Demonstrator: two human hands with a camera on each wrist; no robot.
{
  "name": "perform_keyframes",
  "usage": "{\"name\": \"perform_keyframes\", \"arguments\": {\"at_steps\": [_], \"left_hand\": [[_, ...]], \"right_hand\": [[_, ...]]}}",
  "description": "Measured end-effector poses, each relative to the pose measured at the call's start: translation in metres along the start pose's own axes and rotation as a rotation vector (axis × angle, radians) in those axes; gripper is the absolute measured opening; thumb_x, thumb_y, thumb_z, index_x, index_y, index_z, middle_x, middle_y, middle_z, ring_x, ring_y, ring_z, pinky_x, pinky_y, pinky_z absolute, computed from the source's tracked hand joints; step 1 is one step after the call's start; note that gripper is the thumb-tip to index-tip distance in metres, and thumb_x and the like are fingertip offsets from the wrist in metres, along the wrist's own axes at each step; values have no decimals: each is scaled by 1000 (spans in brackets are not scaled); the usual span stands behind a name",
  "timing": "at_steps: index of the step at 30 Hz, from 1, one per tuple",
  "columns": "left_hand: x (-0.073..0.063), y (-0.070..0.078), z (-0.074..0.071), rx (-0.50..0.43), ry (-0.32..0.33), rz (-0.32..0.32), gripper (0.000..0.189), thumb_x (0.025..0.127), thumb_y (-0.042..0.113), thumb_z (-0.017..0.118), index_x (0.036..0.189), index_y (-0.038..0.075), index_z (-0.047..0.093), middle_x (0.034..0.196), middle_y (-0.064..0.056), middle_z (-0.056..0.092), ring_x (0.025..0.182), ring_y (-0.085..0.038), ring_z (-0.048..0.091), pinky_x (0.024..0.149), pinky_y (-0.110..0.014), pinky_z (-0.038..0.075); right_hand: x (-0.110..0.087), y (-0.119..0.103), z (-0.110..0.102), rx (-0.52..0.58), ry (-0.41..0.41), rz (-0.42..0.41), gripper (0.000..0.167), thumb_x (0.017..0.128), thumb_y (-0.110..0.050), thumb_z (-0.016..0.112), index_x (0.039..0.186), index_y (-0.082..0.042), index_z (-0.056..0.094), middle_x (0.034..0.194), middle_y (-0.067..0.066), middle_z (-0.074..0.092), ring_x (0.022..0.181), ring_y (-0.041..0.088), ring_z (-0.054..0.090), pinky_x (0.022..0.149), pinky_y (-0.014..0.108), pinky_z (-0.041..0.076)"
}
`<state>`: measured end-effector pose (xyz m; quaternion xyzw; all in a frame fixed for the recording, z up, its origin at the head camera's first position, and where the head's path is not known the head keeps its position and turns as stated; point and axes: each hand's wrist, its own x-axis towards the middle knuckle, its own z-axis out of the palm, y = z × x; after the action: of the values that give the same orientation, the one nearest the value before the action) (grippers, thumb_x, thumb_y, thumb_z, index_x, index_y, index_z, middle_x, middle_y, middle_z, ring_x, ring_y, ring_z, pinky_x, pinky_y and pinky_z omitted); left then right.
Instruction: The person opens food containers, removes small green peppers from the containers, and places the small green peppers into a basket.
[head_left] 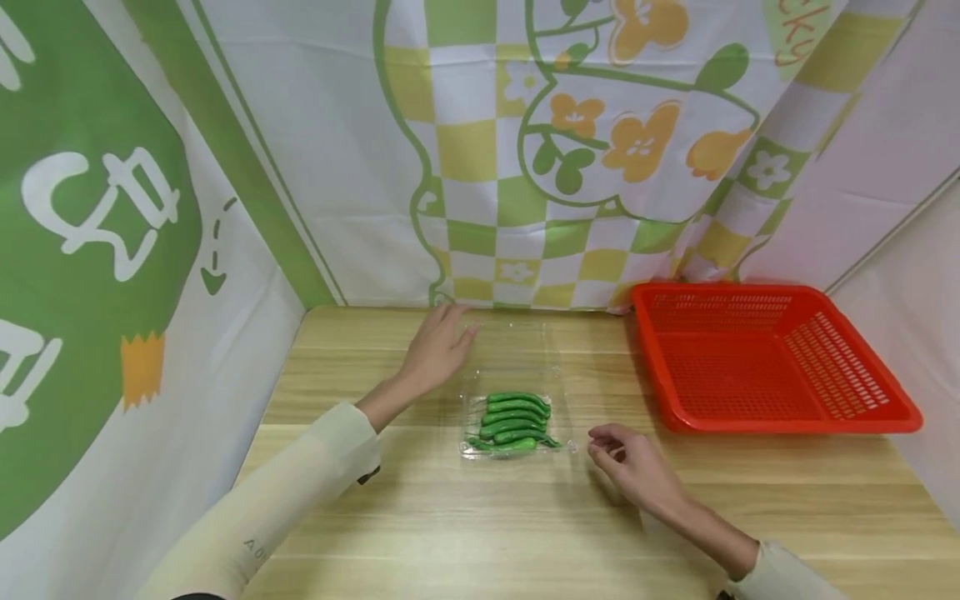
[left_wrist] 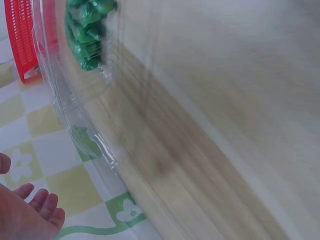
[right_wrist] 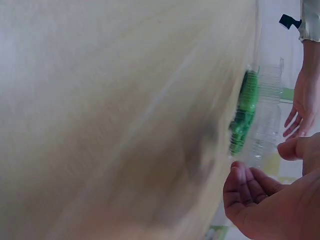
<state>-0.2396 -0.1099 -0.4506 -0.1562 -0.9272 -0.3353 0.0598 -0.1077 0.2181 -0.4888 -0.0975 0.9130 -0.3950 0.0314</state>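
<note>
Several green chili peppers (head_left: 517, 417) lie side by side in a clear plastic clamshell box (head_left: 480, 455) at mid-table. Its see-through lid (head_left: 517, 346) is folded open toward the back wall. My left hand (head_left: 437, 348) reaches in by the lid's left edge, fingers relaxed and holding nothing. Close to the box's front right corner, my right hand (head_left: 637, 468) hovers with loosely curled fingers and an empty grasp. In the left wrist view the peppers (left_wrist: 86, 35) appear at the top; the right wrist view shows them (right_wrist: 245, 110) beyond the right fingertips.
A red plastic basket (head_left: 776, 423) with slotted walls stands at the right rear of the wooden table (head_left: 450, 533). Behind the table hangs a checkered, flowered cloth (head_left: 465, 150). A white and green panel (head_left: 247, 275) borders the left side.
</note>
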Motion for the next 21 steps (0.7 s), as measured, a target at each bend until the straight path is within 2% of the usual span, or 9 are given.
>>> {"name": "perform_keyframes", "arguments": {"at_steps": [3,9,15,21], "left_hand": [[-11,-4,-2,-7,7,-1,51,111,29,53,153,1,50,152,-22,52,143,-39,47,122,-55,40],[-34,-11,-2,-47,1,-32,50,111,27,54,152,-2,50,150,-22,53,141,-40,48,119,-57,42],[-53,-12,0,-71,-16,-69,51,112,28,53,152,-3,49,149,-24,53,138,-41,51,117,-57,44],[-68,-11,1,-139,-57,-139,52,112,28,53,152,-4,49,148,-24,54,135,-40,54,113,-59,49]], "right_hand": [[1,-4,-6,-58,36,-81,26,96,-3,72,119,8,72,98,9,77,86,16,71,73,27,63],[2,-13,-17,-185,101,-216,31,94,-6,75,123,4,72,109,13,77,92,22,74,72,39,66],[5,-24,-27,-319,119,-353,36,91,-13,80,124,-1,72,113,10,75,99,25,73,75,39,64],[15,-38,-38,-416,78,-462,35,91,-15,81,122,-1,72,115,9,75,105,28,73,84,45,64]]}}
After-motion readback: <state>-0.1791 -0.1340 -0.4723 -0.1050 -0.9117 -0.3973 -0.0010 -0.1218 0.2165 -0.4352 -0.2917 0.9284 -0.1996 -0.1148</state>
